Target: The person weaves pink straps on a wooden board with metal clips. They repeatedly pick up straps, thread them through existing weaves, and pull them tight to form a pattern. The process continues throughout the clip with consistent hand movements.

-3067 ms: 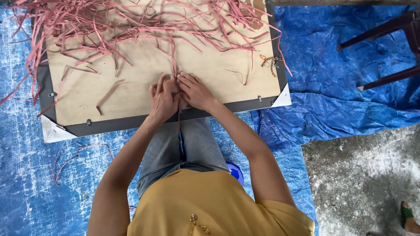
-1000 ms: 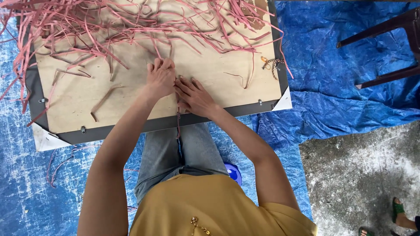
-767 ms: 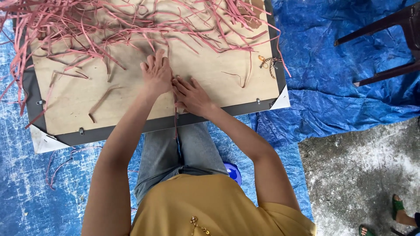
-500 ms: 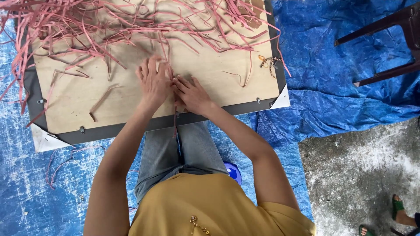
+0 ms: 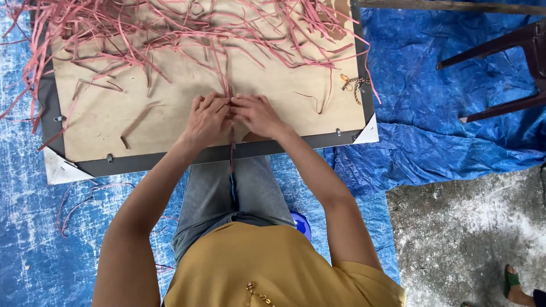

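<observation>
My left hand point(image 5: 206, 118) and my right hand point(image 5: 257, 113) meet at the near middle of a brown wooden board point(image 5: 170, 108). Between the fingers of both hands runs a pink strip point(image 5: 228, 79) that comes from the far pile and hangs down over the board's near edge toward my lap. A tangle of pink strips point(image 5: 142, 28) covers the far half of the board. How tightly each hand pinches the strip is hard to see.
The board lies in a dark frame point(image 5: 170, 162) on a blue tarp point(image 5: 455, 131). A small metal trinket point(image 5: 354, 84) lies on the board's right side. Dark stool legs point(image 5: 500, 74) stand at the right. Another person's foot point(image 5: 515, 284) shows at the bottom right on bare concrete.
My left hand, which reached a little farther up the board a second ago, has come back beside my right hand at the strip. The right hand has barely moved.
</observation>
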